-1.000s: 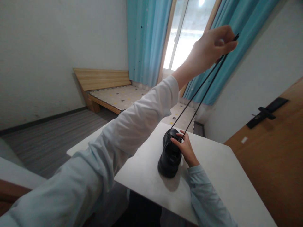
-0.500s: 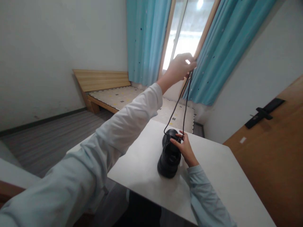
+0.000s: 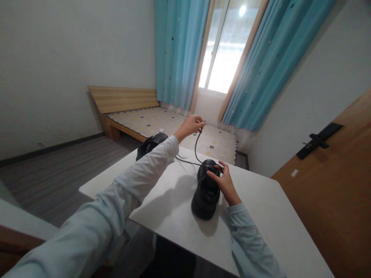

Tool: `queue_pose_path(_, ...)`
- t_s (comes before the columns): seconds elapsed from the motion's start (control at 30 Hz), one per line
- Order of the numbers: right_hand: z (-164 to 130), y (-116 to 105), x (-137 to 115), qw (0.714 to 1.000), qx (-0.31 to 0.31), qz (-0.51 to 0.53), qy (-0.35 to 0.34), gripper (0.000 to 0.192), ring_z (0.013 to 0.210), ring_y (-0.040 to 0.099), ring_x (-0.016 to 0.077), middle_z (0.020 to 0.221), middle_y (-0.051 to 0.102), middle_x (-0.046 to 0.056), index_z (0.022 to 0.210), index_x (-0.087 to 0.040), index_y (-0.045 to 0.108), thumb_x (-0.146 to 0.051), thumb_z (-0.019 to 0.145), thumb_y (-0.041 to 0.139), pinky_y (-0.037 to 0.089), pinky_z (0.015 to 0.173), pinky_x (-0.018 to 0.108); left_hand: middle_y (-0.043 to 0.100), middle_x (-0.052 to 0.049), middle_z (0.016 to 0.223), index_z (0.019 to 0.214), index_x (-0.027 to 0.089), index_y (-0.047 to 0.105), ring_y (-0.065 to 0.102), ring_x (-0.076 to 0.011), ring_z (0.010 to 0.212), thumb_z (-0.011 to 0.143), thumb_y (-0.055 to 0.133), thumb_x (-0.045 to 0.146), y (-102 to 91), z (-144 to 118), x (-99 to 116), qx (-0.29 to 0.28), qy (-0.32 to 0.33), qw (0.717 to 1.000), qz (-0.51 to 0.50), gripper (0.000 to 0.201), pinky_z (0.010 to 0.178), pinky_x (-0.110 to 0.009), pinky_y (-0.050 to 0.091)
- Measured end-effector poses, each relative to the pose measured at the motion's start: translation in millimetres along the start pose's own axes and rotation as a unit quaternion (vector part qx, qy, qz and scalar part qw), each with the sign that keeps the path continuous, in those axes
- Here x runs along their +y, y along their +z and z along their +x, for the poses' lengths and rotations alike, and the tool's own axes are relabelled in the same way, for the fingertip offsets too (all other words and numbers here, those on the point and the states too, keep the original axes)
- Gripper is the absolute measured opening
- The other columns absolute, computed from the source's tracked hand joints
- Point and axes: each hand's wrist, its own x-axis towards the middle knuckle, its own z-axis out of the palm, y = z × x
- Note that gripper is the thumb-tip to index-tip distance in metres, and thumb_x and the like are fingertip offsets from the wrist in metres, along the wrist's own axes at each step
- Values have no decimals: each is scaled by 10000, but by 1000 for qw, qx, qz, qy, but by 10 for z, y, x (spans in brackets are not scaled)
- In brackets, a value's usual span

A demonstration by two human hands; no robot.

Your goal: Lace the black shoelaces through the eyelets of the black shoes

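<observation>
The left hand (image 3: 191, 124) is raised above the far edge of the table (image 3: 261, 216), fingers pinched shut on the end of a black shoelace (image 3: 197, 148). The lace hangs slack from that pinch, curves down and runs to the top of a black shoe (image 3: 206, 191) standing on the table. The right hand (image 3: 223, 182) rests on that shoe's upper right side, fingers spread narrowly and pressing at the lace holes, thumb toward the tongue; whether it grips the lace there cannot be told.

A second black shoe (image 3: 150, 143) sits near the table's far left edge, partly hidden behind the left forearm. Beyond the table lie a low wooden bed (image 3: 136, 112), blue curtains (image 3: 176, 50) around a bright window, and a wooden door (image 3: 327, 181) at right.

The left arm stretches forward, nearly straight, in a pale sleeve; the right arm is bent, elbow near the table's near edge.
</observation>
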Motion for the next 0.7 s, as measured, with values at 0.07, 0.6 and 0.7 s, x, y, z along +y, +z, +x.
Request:
queue_pose_path(0.07, 8, 4, 12, 1000, 4, -3, -10, 845, 1096, 536, 270, 1164, 538, 131, 1256, -200, 378, -464, 555, 770, 429, 940, 432, 652, -53, 746, 809, 114, 577, 607, -84, 560, 780, 569, 202, 23, -37, -139, -3, -16, 1000, -16, 92, 511, -173, 455)
queue_pose_path(0.6, 26, -10, 16, 985, -19, -112, -129, 262, 1162, 444, 267, 1111, 538, 64, 919, -241, 630, -386, 701, 634, 315, 1020, 461, 638, -20, 730, 868, 154, 659, 599, -108, 667, 799, 600, 321, 311, -825, -752, -173, 89, 979, 53, 190, 615, -191, 440)
queue_pose_path(0.7, 31, 0, 38, 986, -28, -111, -118, 237, 1194, 427, 262, 1146, 524, 69, 901, -246, 656, -385, 711, 630, 288, 1049, 450, 609, -21, 788, 841, 164, 676, 579, -95, 671, 797, 613, 259, 320, -911, -782, -181, 120, 972, 91, 122, 624, -184, 430)
